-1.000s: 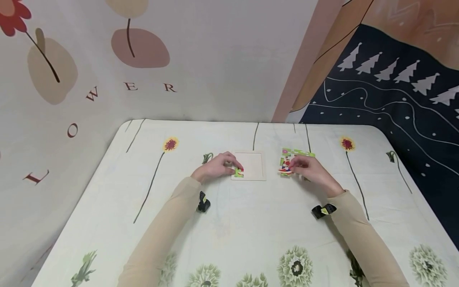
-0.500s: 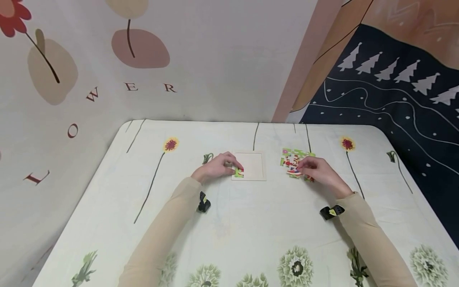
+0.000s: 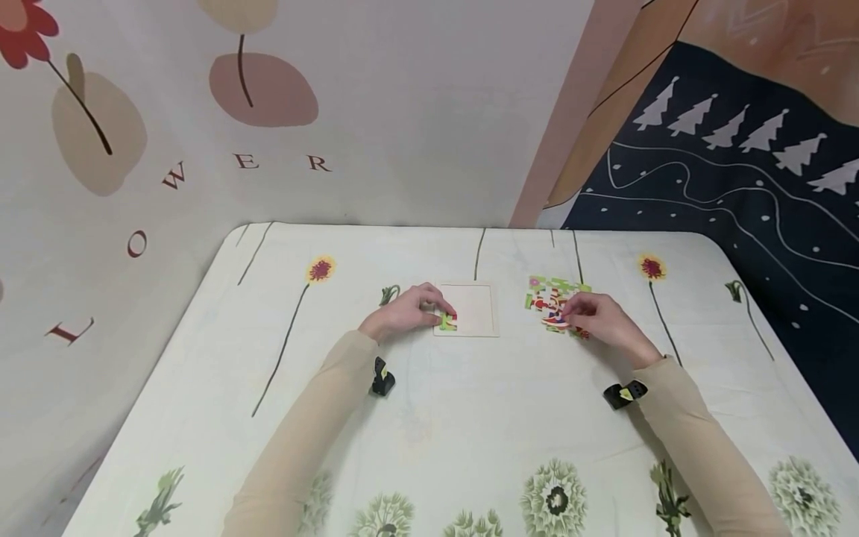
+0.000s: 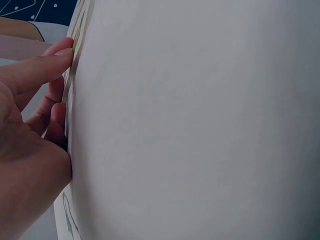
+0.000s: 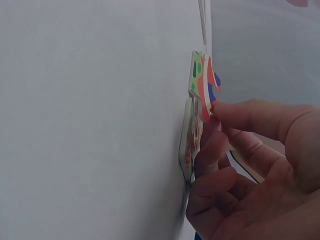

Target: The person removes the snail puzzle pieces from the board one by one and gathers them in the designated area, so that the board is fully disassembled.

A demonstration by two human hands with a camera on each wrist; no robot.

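In the head view my left hand [image 3: 408, 310] is at the left side of a pale puzzle board [image 3: 473, 306] with a thin rim. Its thumb and index finger pinch a green puzzle piece [image 3: 447, 324] in the lower left corner; fingertips hide part of it. To the right lies a group of loose colourful puzzle pieces [image 3: 546, 285]. Above these, my right hand [image 3: 600, 321] pinches a red, white and blue puzzle piece [image 5: 209, 82] between thumb and index finger, clearest in the right wrist view. Its other fingers curl close to the pieces beneath.
A white tablecloth [image 3: 443, 418] with printed flowers covers the table. Pale printed fabric [image 3: 416, 149] rises behind the table's far edge, and dark fabric with trees [image 3: 731, 179] hangs at the right. Each wrist carries a small black camera [image 3: 382, 378].
My right hand has shifted to the right over the loose pieces, carrying the red, white and blue puzzle piece. My left hand stays in place at the board.
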